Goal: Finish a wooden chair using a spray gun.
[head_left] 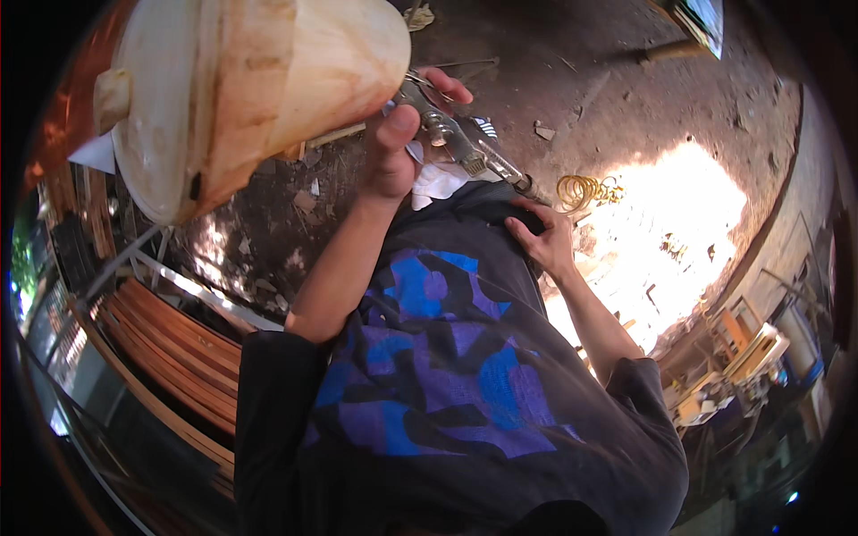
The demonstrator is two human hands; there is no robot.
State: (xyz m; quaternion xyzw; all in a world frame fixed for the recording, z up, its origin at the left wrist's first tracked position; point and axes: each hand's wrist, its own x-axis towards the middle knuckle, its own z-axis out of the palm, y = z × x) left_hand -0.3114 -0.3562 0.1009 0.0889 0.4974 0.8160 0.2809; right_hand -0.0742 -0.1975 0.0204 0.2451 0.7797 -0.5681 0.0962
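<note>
My left hand (393,152) is closed round the upper part of a metal spray gun (460,143), its thumb up and fingertips showing on the far side. Joined to the gun is a large whitish plastic cup (268,80), stained brown and tipped to the upper left. The gun's handle slants down to the right in front of my dark shirt. At its lower end, my right hand (547,237) has its fingers curled by the air hose fitting (527,185); its grip is partly hidden. A yellow coiled air hose (581,191) hangs just beyond. White cloth (438,181) shows under the gun.
Reddish-brown wood strips (170,344) lie on a metal rack (192,286) at left. The dirt floor (572,89) holds scraps and a glaring sunlit patch (670,232). Wooden pieces and clutter (733,366) stand at right. A wooden leg (675,51) juts in at the upper right.
</note>
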